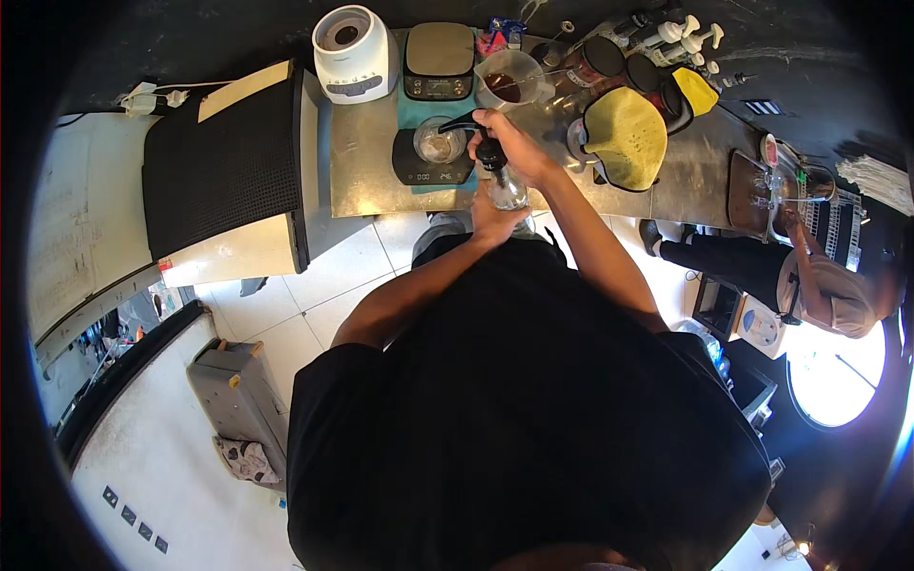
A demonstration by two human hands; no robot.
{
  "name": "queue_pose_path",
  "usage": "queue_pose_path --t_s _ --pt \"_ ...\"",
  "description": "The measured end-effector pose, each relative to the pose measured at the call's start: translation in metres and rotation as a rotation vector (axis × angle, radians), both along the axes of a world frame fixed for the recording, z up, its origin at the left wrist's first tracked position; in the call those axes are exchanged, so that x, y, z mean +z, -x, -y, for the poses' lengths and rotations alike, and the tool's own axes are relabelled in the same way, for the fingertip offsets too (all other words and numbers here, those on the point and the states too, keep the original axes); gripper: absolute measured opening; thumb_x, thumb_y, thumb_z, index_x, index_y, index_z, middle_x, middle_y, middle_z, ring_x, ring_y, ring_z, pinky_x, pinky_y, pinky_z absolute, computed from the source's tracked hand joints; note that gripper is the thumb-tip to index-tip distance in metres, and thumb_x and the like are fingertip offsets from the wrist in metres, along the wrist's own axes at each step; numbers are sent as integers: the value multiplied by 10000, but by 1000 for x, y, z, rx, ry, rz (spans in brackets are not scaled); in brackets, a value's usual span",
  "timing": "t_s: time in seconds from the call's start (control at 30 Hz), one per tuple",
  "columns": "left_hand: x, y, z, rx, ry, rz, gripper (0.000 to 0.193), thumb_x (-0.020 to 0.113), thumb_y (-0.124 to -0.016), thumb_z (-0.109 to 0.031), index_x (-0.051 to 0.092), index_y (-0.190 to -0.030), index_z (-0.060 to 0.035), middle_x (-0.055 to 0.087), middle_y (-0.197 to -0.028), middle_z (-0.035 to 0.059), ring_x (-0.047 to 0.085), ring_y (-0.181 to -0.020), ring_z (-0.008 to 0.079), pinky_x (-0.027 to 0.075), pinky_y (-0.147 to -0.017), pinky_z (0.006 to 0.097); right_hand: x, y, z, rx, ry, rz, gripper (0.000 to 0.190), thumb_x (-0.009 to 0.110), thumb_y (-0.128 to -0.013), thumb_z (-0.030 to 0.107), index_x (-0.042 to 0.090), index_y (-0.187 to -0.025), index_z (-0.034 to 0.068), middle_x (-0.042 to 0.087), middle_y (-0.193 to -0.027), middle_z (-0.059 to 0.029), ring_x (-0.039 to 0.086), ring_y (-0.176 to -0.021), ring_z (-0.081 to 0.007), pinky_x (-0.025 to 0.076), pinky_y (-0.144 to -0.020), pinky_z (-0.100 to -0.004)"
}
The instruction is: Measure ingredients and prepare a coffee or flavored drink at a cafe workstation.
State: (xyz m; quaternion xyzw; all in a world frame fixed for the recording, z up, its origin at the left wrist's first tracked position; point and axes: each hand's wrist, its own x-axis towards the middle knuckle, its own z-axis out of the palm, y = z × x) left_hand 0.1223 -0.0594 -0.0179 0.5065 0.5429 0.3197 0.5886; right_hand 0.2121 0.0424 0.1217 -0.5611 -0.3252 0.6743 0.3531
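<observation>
My left hand [494, 216] grips the clear body of a pump bottle [505, 187] at the counter's front edge. On the bottle's black pump head lies my right hand [515, 146], fingers curled over the top. The black spout reaches left over a clear glass cup [438, 141], which has a little something brownish in the bottom. That cup stands on a black digital scale [428, 173] with a lit display. Whether liquid leaves the spout, I cannot tell.
Behind the scale are a white blender base [355, 61], a second scale [439, 50] and a plastic jug [510, 78] of dark liquid. A yellow cloth [627, 139] and pump bottles [678, 36] are to the right. Another person [821, 285] works at a sink far right.
</observation>
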Motion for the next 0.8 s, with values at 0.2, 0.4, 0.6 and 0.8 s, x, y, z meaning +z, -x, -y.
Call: queue_pose_path --t_s 0.2,0.4,0.6,0.8 --pt "8 1 -2 1 -7 38 788 931 -595 -181 471 -1218 -30 659 -1063 151 664 -973 299 534 -873 412 2 -1 0 10 9 56 550 522 -937 622 575 -968 75 641 -814 -69 602 -757 -148 472 -725 -295" --pt "-14 -2 1 12 -1 79 749 934 -597 -210 480 -1165 -33 655 -1048 156 665 -970 301 532 -868 416 10 1 1 27 -16 105 616 494 -930 688 581 -949 78 646 -781 -71 605 -729 -145 482 -703 -290" --pt "-8 -1 0 1 -34 25 754 933 -596 -237 476 -1161 -38 657 -1050 160 663 -977 304 527 -877 424 16 0 2 37 -28 91 636 485 -928 703 580 -978 76 647 -789 -69 606 -749 -134 480 -717 -285" --pt "-6 -1 -2 -10 24 61 756 927 -598 -237 480 -1172 -35 663 -1069 160 662 -991 307 526 -887 424 9 -1 1 20 -30 58 651 492 -932 697 566 -1086 69 646 -848 -68 609 -783 -134 473 -741 -278"
